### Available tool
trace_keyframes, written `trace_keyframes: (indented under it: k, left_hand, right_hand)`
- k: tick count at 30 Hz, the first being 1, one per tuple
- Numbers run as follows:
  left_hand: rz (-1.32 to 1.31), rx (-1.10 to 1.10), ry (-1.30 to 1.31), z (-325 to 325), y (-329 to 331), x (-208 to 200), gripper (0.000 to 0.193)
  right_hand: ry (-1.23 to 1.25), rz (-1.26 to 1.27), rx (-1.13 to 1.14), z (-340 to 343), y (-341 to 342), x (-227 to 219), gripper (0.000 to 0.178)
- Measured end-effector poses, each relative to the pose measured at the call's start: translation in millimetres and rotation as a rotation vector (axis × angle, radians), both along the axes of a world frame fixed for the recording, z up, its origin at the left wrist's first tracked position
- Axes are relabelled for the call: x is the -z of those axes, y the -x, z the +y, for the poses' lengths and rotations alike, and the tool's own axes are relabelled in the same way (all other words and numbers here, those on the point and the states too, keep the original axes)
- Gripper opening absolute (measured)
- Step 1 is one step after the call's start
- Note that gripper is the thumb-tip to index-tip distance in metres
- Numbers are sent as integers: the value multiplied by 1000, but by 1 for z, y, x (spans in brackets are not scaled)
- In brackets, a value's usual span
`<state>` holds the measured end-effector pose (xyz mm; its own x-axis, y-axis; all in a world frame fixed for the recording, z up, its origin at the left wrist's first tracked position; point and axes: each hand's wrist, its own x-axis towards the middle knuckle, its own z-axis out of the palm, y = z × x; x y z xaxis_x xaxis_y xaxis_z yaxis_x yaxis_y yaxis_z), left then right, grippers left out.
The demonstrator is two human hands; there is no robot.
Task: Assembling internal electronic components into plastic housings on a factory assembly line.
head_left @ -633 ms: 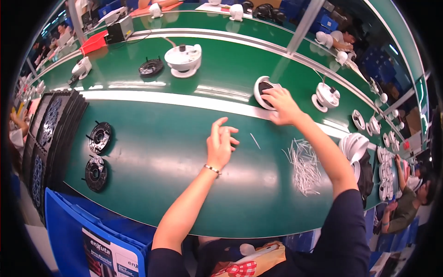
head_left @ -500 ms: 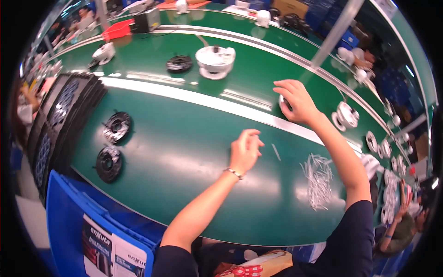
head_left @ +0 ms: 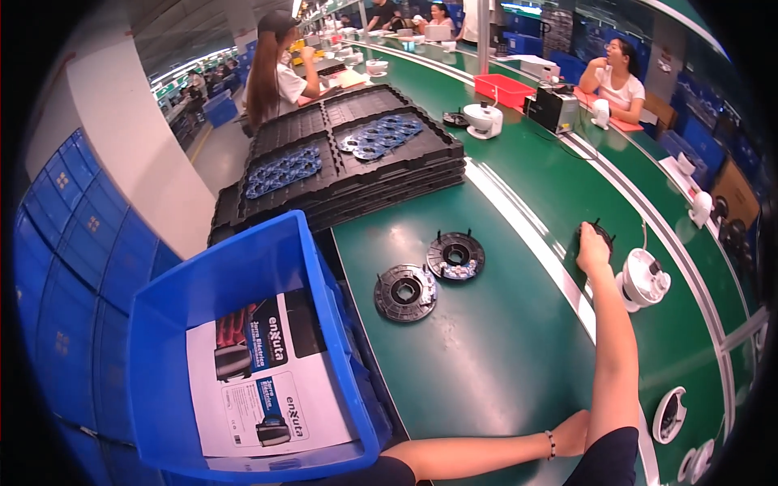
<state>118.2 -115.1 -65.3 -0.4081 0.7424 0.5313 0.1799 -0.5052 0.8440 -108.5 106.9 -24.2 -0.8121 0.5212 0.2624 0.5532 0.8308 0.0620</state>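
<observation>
My right hand reaches far over the green belt, its fingers closed on the edge of a black round plastic base. Just nearer to me on the belt stands a white round housing with a cord. My left hand, below a bracelet, rests low over the table beside my right upper arm; that arm hides its fingers. Two more black round bases lie on the green table: one nearer, the other touching or close beside it, both with small boards and wires on them.
A blue bin with printed sheets stands at the left. Behind it are stacked black trays holding blue circuit boards. A red bin and a dark box-shaped device stand farther up the line. Co-workers sit and stand beyond.
The view has swung left. My right hand has moved along the belt to the black base and taken hold of it; my left hand has drawn back beneath my right arm.
</observation>
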Motion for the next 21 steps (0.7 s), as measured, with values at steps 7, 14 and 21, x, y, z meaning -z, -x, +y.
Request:
trace_keyframes:
  k: [7,14,21]
  left_hand:
    - [-66,245,236,10,3,-10,12]
    - [176,205,236,-4,18,-19,10]
    - [172,420,368,-14,17,-32,16]
  right_hand:
    - [-6,184,-171,-5,-28,-9,36]
    - [36,413,-754,-139,-73,-25,34]
    - [30,397,-812,-161,-101,4,38]
